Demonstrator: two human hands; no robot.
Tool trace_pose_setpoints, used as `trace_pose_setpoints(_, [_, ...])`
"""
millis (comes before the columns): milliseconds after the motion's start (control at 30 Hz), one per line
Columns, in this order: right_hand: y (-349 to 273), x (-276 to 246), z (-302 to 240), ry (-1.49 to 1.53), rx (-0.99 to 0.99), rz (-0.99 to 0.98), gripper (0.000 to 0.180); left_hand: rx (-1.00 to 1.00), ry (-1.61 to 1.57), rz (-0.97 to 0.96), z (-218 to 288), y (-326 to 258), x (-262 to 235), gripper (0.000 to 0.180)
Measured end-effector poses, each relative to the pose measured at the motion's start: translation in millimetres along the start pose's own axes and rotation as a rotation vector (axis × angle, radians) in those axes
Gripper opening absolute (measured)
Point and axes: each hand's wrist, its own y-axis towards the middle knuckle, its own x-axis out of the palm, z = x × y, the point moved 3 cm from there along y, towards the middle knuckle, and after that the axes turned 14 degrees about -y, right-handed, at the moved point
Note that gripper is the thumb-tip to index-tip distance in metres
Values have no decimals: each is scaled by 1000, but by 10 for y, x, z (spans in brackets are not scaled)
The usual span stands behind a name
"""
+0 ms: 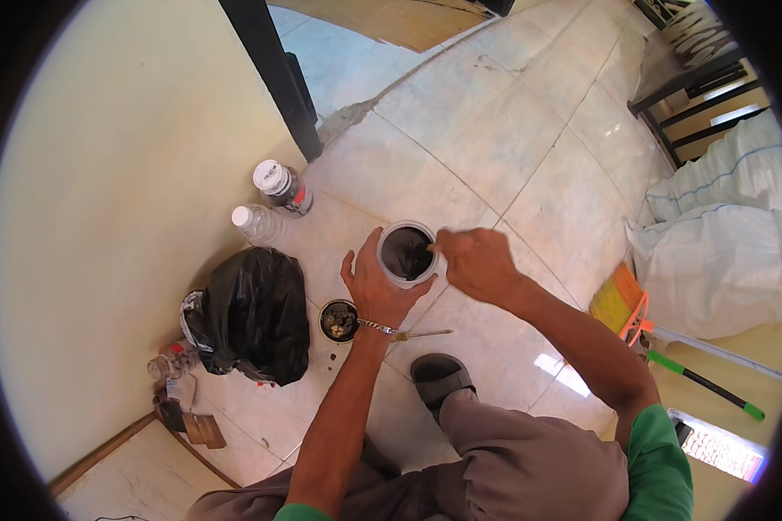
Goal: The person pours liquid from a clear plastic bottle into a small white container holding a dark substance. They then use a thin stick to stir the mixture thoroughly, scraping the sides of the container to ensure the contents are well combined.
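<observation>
My left hand [381, 291] is wrapped round a clear plastic tub [382, 260] that holds dark, glossy liquid [404, 252]. At the tub's right rim my right hand [478, 265] is closed on a thin stick-like tool [432, 248]. Its lower end dips into the liquid, and its exact kind is hidden by the fingers. Beside my left wrist, a round tin [339, 321] with black, crusty residue sits on the tiles. A screwdriver [421, 334] lies just right of that wrist.
Left, along the wall, stand a white-capped jar [295, 193], a clear bottle [265, 227] and a black plastic bag [256, 317]. Paintbrushes [202, 430] lie lower left. At right are a broom [619, 300], white sacks [712, 260] and a black-framed bench [695, 104]. My sandalled foot [443, 380] is below the tub.
</observation>
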Motion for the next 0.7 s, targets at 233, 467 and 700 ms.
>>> trace_pose_setpoints(233, [-89, 109, -65, -69, -45, -31, 15, 12, -15, -1, 19, -8, 3, 115])
trace_pose_setpoints(467, [-86, 32, -58, -21, -26, -115, 13, -3, -26, -16, 34, 4, 7, 114])
trace_pose_setpoints(700, [-118, 73, -64, 7, -9, -113, 12, 4, -2, 0, 1, -35, 2, 114])
